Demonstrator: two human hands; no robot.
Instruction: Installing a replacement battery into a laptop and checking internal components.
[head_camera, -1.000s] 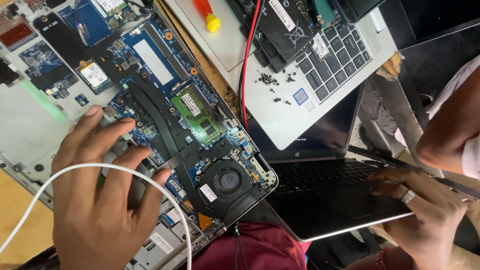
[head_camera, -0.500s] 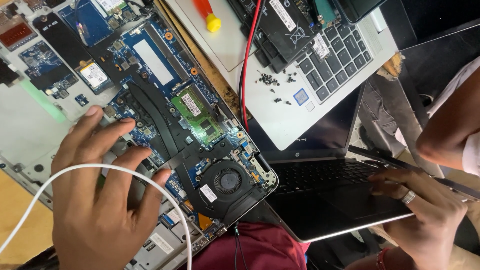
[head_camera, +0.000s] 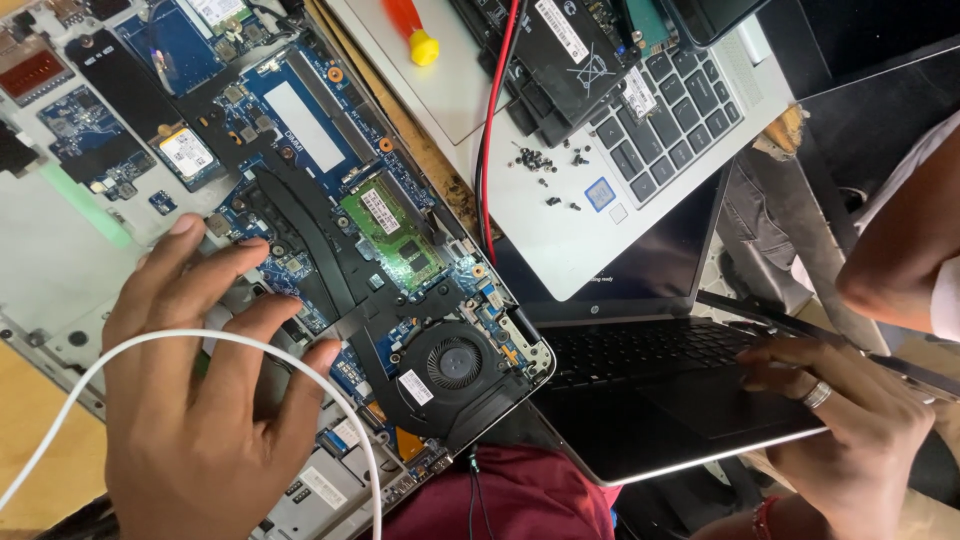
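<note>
Left hand (head_camera: 195, 400) flat, fingers spread

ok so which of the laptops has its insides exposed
The opened laptop under the left hand, showing its blue circuit board and black fan. The silver laptop and the black laptop show keyboards instead.

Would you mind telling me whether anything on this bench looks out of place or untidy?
Yes: small black screws lie loose on the silver laptop, beside its keyboard, free to roll off. A black battery is stacked askew across that keyboard, and a white cable loops over the left hand.
</note>
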